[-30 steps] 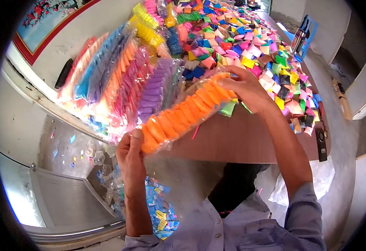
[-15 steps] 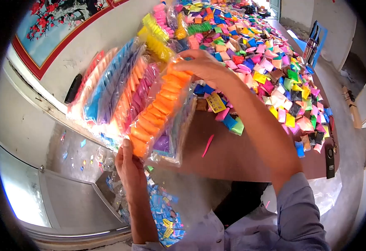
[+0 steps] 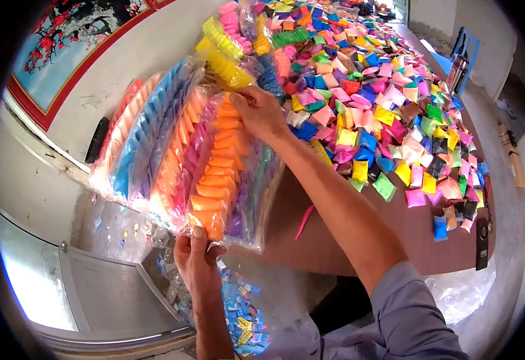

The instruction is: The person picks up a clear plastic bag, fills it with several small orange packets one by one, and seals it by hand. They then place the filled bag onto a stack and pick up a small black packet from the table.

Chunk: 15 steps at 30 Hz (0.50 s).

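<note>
A long clear bag of orange packets [image 3: 219,162] lies stretched between my two hands, on the row of similar bags at the table's left side. My left hand [image 3: 197,255] pinches its near end, thumb on top, at the table edge. At the far end, my right hand [image 3: 261,113] is closed on the bag's upper edge. Left of it lie a magenta bag [image 3: 195,147], a light orange bag [image 3: 175,157], a purple bag [image 3: 161,135] and a blue bag [image 3: 136,144]. Purple and green packets [image 3: 256,180] show through plastic on its right.
Loose coloured packets [image 3: 382,129] cover much of the brown table [image 3: 340,234]. A pink strip [image 3: 304,222] lies near its front edge, and a black device [image 3: 482,243] at the right corner. Blue wrappers [image 3: 241,312] litter the floor. A bottle [image 3: 456,73] stands beyond the right edge.
The orange bag has moved left and down onto the row, and stands straighter in view. Both hands still hold its ends. The view has shifted slightly.
</note>
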{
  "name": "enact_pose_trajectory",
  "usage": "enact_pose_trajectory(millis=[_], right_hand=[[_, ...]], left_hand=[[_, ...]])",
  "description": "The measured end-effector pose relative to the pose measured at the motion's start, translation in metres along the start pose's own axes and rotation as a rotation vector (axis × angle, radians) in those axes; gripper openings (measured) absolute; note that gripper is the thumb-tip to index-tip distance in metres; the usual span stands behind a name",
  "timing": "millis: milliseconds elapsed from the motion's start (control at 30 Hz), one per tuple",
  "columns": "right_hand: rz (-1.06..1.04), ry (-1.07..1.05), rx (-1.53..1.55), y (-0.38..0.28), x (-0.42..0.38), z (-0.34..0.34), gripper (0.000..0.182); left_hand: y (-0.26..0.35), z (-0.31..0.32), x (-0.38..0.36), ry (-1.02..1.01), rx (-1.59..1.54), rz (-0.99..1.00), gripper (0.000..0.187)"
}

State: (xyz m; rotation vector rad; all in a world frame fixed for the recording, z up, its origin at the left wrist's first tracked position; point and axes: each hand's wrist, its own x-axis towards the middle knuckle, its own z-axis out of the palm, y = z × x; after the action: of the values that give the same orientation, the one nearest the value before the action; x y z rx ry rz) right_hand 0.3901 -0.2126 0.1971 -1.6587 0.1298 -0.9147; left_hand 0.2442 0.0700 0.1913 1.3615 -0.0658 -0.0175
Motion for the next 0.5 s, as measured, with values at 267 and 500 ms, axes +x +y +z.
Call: enact_pose_trajectory(millis=[267, 500], right_hand=[[0.045, -0.108, -0.132, 0.018, -0.018, -0.007, 0.046], [0.052, -0.019, -0.196, 0.001, -0.018, -0.012, 0.048]], left_hand=[[-0.008, -0.006, 0.002, -0.044, 0.04, 0.018, 0.031], [0.002, -0.03, -0.008, 0.136, 0.451, 0.351, 0.043]])
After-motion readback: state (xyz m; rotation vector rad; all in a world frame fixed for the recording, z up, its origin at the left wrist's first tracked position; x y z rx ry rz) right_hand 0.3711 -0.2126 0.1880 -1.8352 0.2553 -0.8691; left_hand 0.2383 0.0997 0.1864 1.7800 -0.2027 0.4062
